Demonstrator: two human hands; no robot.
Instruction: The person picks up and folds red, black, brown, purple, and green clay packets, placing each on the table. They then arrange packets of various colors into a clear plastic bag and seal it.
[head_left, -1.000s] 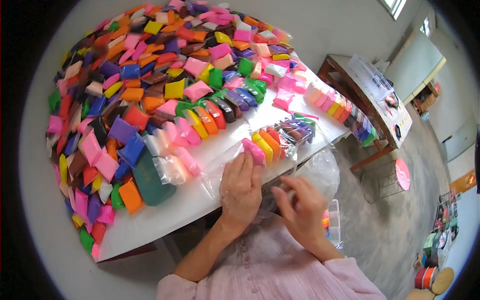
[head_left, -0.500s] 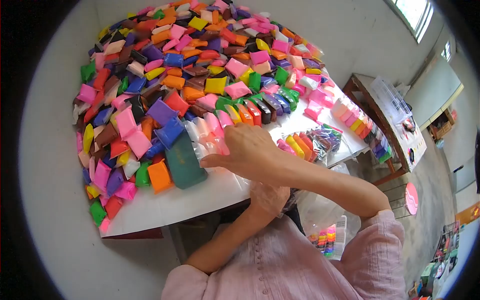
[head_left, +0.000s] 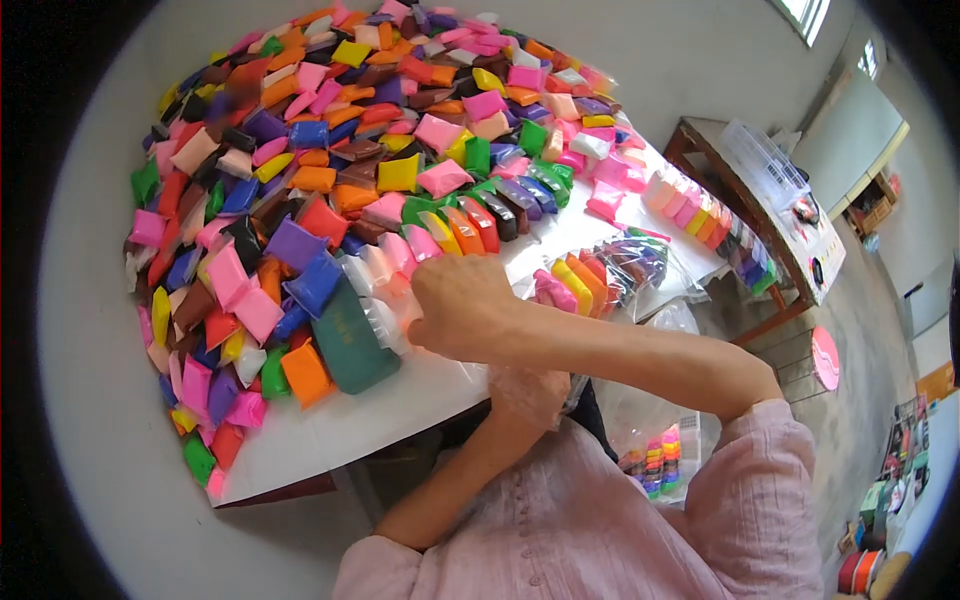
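My right hand (head_left: 462, 308) is curled at the near end of a row of packets, its fingertips bent down out of sight. Beside it the row runs from white and pale pink packets (head_left: 375, 290) through pink, yellow, orange (head_left: 464, 232), red and black to purple, blue and green. Closer to my body, my left hand (head_left: 530, 392) is closed on a clear plastic bag (head_left: 545, 410), partly below my right forearm. A dark green box (head_left: 352, 340) with faint lettering lies left of the pale packets, partly against them.
A large heap of coloured packets (head_left: 300, 180) covers the table (head_left: 290, 445) at the left and back. A bagged set (head_left: 590, 280) lies right of my right hand; another row (head_left: 710, 225) is farther right. A basket (head_left: 685, 455) stands low beside me, and a wooden side table (head_left: 790, 245) is beyond.
The view has shifted, moving the table's contents left in the picture. My right hand's thumb, stretched out before, is now drawn in and its fingers are more curled. My left hand still holds the bag.
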